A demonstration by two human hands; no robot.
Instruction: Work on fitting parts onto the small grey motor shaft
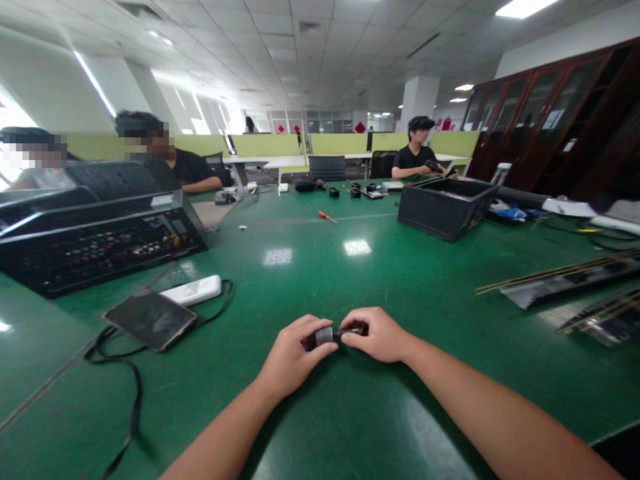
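My left hand (300,347) is closed around a grey metal cylinder (325,335); my right fingers pinch its thin dark shaft (347,331), with open green table (320,280) beyond my grip

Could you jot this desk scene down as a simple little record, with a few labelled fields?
left hand: around a grey cylinder
right hand: fingers on a thin dark rod at the cylinder's right end
surface: green table
left side: phone beside a white box; black cord
ahead: orange screwdriver
far right: open black box
beyond black box: person in a dark top
unclear: what the cylinder is
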